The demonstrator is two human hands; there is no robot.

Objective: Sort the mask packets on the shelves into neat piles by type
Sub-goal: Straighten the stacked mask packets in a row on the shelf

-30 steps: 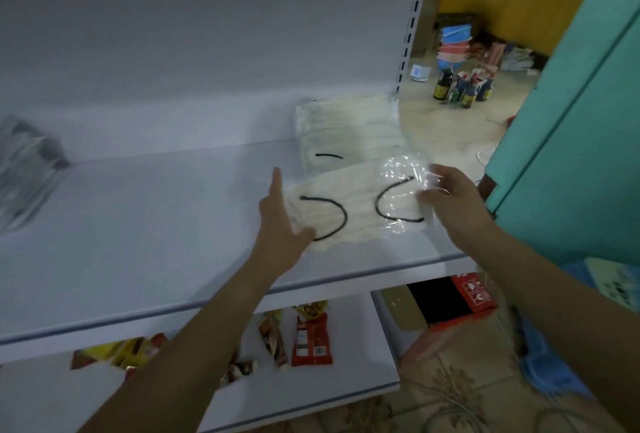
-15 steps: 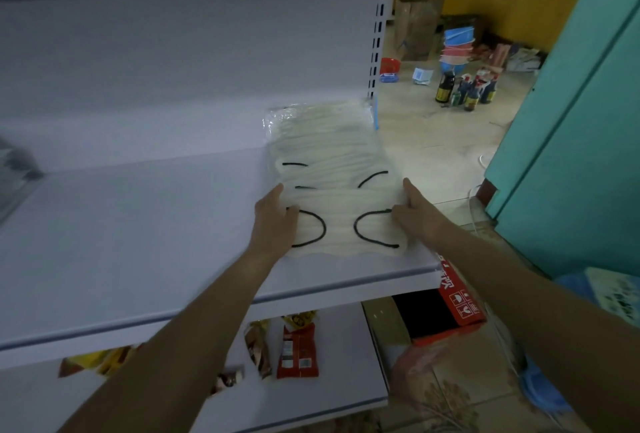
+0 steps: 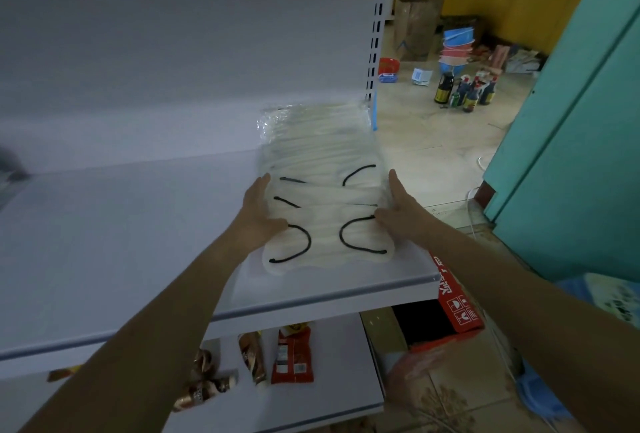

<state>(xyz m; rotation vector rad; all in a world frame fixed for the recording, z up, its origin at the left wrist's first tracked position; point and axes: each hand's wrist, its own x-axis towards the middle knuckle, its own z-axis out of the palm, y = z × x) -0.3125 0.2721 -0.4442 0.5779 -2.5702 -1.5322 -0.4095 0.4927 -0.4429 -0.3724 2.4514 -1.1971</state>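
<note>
At the 3 o'clock end of the shelf (image 3: 138, 242), at least three overlapped clear mask packets (image 3: 322, 197) of white masks are pressed at 9 and 3 o'clock by the left hand (image 3: 259, 216) and right hand (image 3: 398, 213), fingers straight and together.

Mask packets (image 3: 322, 228) overlapping near-to-far on shelf's (image 3: 121, 242) right end, between left hand (image 3: 258, 216) and right hand (image 3: 398, 213); snack packets (image 3: 292, 354) on lower shelf (image 3: 346, 384) beneath.
</note>
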